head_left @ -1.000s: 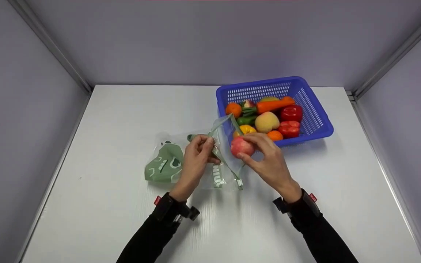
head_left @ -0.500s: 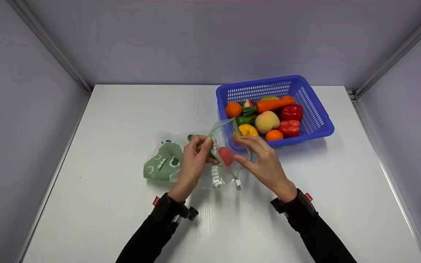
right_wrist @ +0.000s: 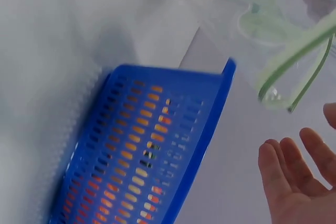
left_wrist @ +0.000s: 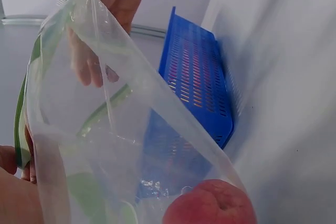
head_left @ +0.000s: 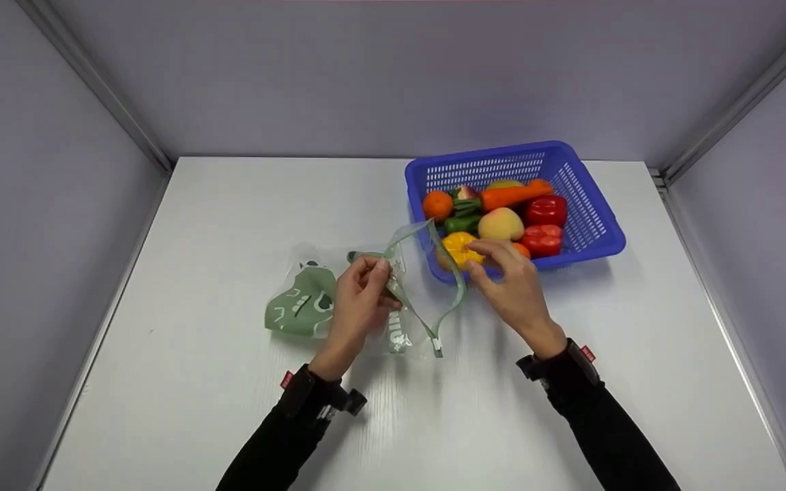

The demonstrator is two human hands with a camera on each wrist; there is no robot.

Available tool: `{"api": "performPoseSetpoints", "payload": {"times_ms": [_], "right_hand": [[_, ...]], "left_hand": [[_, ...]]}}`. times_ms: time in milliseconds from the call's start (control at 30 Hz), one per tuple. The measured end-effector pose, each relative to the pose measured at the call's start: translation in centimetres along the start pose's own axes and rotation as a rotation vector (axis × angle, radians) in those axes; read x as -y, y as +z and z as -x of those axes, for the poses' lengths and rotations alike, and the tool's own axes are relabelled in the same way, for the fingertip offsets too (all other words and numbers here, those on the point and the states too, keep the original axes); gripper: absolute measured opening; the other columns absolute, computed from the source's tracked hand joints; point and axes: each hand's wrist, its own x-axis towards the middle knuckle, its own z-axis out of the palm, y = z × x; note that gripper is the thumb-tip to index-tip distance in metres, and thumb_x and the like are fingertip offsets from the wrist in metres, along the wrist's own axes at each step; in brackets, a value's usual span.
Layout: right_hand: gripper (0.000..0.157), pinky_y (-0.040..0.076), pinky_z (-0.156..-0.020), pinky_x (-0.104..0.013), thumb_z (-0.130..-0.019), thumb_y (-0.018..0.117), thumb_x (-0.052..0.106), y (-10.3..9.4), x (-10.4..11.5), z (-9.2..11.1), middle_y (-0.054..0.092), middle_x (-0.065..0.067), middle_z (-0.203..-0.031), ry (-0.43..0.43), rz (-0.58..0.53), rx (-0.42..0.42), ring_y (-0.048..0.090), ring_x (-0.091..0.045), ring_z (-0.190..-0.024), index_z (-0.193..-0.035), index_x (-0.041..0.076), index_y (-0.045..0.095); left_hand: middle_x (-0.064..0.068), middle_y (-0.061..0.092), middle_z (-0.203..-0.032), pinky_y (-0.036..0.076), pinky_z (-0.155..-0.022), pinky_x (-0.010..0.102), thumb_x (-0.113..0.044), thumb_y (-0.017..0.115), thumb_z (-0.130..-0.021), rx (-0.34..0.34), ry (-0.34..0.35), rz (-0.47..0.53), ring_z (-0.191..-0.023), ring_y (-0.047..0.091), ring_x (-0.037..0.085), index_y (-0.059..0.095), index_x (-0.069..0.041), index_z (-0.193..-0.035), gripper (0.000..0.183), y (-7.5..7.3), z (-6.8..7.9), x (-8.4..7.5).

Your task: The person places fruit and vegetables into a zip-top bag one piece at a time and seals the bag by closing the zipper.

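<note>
Across the middle of the table (head_left: 229,211), the clear bag (head_left: 301,310) is laid lengthwise left to right, its mouth facing right and its edge pinched by the left hand (head_left: 360,294), with a red fruit (left_wrist: 211,205) seen inside. Nearer the blue basket (head_left: 582,213), nothing is held by the right hand (head_left: 514,292), thumb and fingers parted, the yellow pepper (head_left: 460,248) lying just left of its fingertips.
</note>
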Motion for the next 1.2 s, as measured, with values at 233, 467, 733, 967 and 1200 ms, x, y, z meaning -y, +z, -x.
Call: {"api": "performPoseSetpoints", "payload": {"times_ms": [233,467,733,967,1200], "right_hand": [[0.028,0.059,-0.088,-0.046,-0.096,0.075,0.011,-0.8,-1.6,-2.3,0.069,-0.018,-0.119,0.09,0.102,0.017,0.07,-0.033,-0.102,-0.12,-0.002,0.071],[0.039,0.047,-0.105,-0.053,-0.098,0.073,0.021,-0.3,-2.4,-4.4,0.065,-0.021,-0.129,0.175,0.25,0.197,0.059,-0.037,-0.12,-0.129,-0.003,0.067],[0.053,0.047,-0.104,-0.055,-0.098,0.071,0.032,1.1,-3.0,-6.2,0.056,-0.022,-0.134,0.333,0.376,0.494,0.056,-0.037,-0.116,-0.139,0.0,0.059],[0.059,0.044,-0.107,-0.057,-0.097,0.072,0.032,1.9,-3.5,-7.5,0.052,-0.027,-0.139,0.425,0.445,0.702,0.055,-0.04,-0.119,-0.143,-0.002,0.054],[0.055,0.043,-0.108,-0.057,-0.096,0.072,0.028,2.3,-3.7,-8.3,0.054,-0.026,-0.138,0.429,0.459,0.764,0.054,-0.04,-0.122,-0.141,0.0,0.055]], "left_hand": [[0.006,0.066,-0.08,0.059,-0.058,0.029,-0.015,0.057,-0.108,-0.013,-0.006,-0.019,-0.059,0.066,0.016,0.059,0.003,-0.105,0.019,-0.3,0.1,-0.1],[0.006,0.066,-0.08,0.059,-0.058,0.029,-0.016,0.057,-0.108,-0.022,-0.011,-0.031,-0.059,0.066,0.016,0.06,0.003,-0.105,0.019,-0.5,0.1,-0.1],[0.005,0.066,-0.078,0.059,-0.057,0.029,-0.016,0.057,-0.108,-0.022,-0.007,-0.021,-0.059,0.066,0.016,0.06,0.003,-0.104,0.021,-0.6,0.2,0.0],[0.006,0.065,-0.079,0.059,-0.058,0.03,-0.016,0.057,-0.108,-0.023,-0.014,-0.02,-0.06,0.067,0.017,0.06,0.003,-0.104,0.02,-0.7,0.3,0.1],[0.005,0.065,-0.079,0.059,-0.057,0.03,-0.016,0.056,-0.108,-0.02,0.0,-0.016,-0.06,0.066,0.016,0.06,0.004,-0.104,0.02,-0.8,0.3,0.0]]}}
